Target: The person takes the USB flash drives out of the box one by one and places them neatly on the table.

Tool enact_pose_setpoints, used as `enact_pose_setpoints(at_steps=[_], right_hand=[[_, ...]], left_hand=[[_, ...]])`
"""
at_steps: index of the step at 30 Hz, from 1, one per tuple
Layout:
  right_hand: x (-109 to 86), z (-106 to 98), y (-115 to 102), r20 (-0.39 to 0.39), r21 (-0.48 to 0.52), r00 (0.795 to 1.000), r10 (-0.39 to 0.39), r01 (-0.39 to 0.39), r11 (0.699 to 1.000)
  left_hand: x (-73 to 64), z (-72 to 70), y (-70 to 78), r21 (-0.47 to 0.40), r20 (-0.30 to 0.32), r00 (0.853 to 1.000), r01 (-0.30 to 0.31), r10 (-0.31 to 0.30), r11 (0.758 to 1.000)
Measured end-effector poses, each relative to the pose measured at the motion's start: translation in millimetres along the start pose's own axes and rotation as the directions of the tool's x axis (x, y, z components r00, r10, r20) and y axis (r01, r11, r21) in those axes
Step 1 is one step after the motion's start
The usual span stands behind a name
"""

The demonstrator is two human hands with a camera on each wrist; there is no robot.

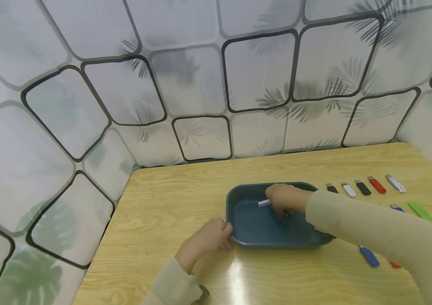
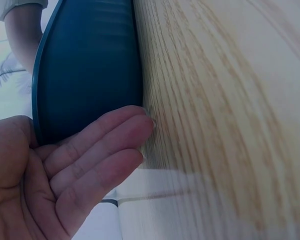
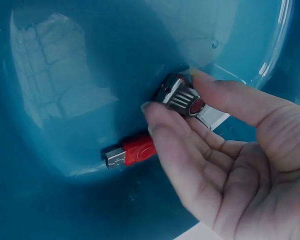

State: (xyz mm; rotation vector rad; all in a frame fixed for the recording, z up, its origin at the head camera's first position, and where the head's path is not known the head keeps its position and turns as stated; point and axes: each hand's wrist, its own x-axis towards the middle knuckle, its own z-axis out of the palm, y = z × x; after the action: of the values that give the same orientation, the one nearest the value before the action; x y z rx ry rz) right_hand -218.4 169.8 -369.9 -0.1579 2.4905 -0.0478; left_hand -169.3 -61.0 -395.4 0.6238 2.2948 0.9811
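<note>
A dark blue plastic tray (image 1: pixel 277 245) sits on the table, and in the head view both hands are at it. My left hand (image 1: pixel 210 238) holds its near left corner, fingers along the outer wall (image 2: pixel 90 55) and thumb up by the rim. Reaching down inside, my right hand (image 1: pixel 286 199) pinches a silver-and-black USB stick (image 3: pixel 182 97) between thumb and fingertips. A pale piece (image 1: pixel 264 203) shows beside this hand in the head view. On the tray floor lies a red USB stick (image 3: pixel 137 150), partly hidden behind the fingers.
Right of the tray, several USB sticks lie spread on the wooden table (image 1: pixel 162 199): a white one (image 1: pixel 348 189), a red one (image 1: pixel 377 185), a green one (image 1: pixel 421 212) and a blue one (image 1: pixel 369 256). My right sleeve (image 1: pixel 376 233) covers part of them. Patterned walls border the table.
</note>
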Motion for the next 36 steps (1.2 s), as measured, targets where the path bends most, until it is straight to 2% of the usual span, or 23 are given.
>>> enact_pose_setpoints(at_steps=[6,12,17,27,36], right_hand=[[-2.2,1,1,-0.028,0.002,1.000,-0.006,0.006,1.000],[-2.5,4,-3,-0.004,0.064,1.000,-0.011,0.012,0.998],[-7.8,3,-2,-0.012,0.052,1.000,-0.021,0.021,0.998],[-36.1,-31,6,-0.007,0.003,0.999,-0.042,0.042,0.999],[-59.8,-45,29,-0.048,0.048,0.995,-0.083,0.086,0.995]], left_hand=[[0.1,0.4,0.0,0.006,-0.001,1.000,-0.014,0.014,1.000],[-1.6,1.5,-2.7,0.010,0.002,1.000,-0.002,0.002,1.000],[-3.2,2.7,-3.8,0.009,-0.001,1.000,0.000,0.000,1.000],[-6.5,-0.8,-1.9,0.001,-0.010,1.000,0.005,-0.005,1.000],[-5.1,1.3,-3.3,-0.012,-0.005,1.000,0.010,-0.010,1.000]])
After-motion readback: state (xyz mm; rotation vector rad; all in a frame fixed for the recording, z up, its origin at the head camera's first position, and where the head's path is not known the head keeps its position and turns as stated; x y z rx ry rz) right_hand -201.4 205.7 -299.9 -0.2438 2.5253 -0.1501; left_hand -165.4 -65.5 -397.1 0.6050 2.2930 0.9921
